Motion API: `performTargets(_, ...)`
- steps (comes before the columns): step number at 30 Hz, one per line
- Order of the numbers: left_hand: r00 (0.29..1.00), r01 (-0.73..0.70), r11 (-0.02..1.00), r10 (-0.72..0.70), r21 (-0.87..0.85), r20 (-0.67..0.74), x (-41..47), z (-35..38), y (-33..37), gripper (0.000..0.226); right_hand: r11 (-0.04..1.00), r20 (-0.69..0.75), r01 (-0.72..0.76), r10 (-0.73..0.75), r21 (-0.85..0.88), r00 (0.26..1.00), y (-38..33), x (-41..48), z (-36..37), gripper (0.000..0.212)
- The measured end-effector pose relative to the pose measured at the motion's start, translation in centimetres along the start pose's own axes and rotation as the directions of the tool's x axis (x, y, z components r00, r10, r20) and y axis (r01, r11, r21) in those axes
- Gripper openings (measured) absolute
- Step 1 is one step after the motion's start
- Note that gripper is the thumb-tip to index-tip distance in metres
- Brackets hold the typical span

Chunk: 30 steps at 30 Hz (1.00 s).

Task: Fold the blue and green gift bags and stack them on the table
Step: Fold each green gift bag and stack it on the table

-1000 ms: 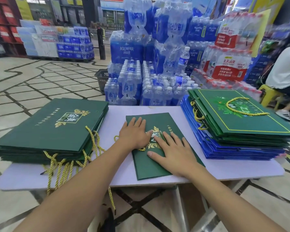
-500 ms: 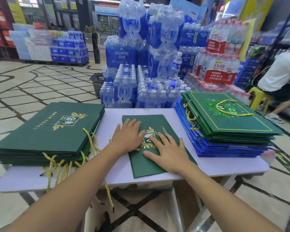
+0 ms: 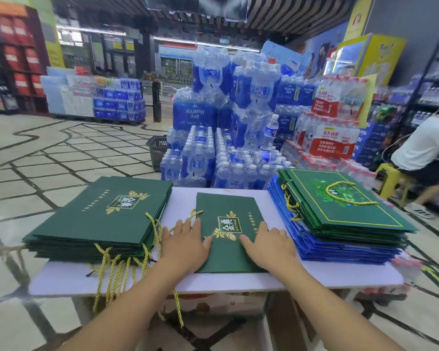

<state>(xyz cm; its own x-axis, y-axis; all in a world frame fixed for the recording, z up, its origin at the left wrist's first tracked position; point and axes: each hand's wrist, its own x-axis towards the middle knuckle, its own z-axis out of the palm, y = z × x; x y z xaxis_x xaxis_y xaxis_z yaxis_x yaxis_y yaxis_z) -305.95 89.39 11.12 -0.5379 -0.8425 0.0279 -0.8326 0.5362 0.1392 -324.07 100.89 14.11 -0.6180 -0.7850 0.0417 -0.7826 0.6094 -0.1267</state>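
A folded dark green gift bag [image 3: 228, 214] with a gold logo lies flat in the middle of the white table [image 3: 238, 283]. My left hand [image 3: 184, 243] rests flat on its left edge, fingers spread. My right hand [image 3: 269, 243] presses flat on its right side. To the left sits a stack of folded green bags [image 3: 104, 219] with gold rope handles hanging over the table's front edge. On the right, green bags [image 3: 340, 201] lie on top of a pile of blue bags [image 3: 340, 247].
Shrink-wrapped packs of bottled water [image 3: 228, 138] rise right behind the table. A person in a white shirt [image 3: 426, 145] sits on a yellow stool [image 3: 390, 178] at the far right. A black shopping basket [image 3: 157, 148] stands on the tiled floor behind.
My hands have slid apart from the bag's centre toward its left and right edges, uncovering the logo. The bag now lies straighter on the table. The camera has tilted up.
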Motion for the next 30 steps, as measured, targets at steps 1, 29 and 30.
performTargets(1,1.000,0.003,1.000,-0.003,-0.002,-0.001,0.0,0.0,0.0,0.071,1.000,0.024,0.002,-0.002,0.022,1.000,0.2,0.0,-0.2,0.075)
performTargets(29,0.962,-0.264,0.383,0.039,-0.885,-0.270,5.0,-12.8,18.5,0.011,0.782,-0.348,0.118,0.132,0.612,0.928,16.6,5.8,-21.1,0.029)
performTargets(30,0.965,-0.258,0.401,0.066,-0.879,-0.253,5.3,-12.4,19.8,0.012,0.802,-0.346,0.091,0.149,0.590,0.926,18.1,6.0,-21.0,0.028)
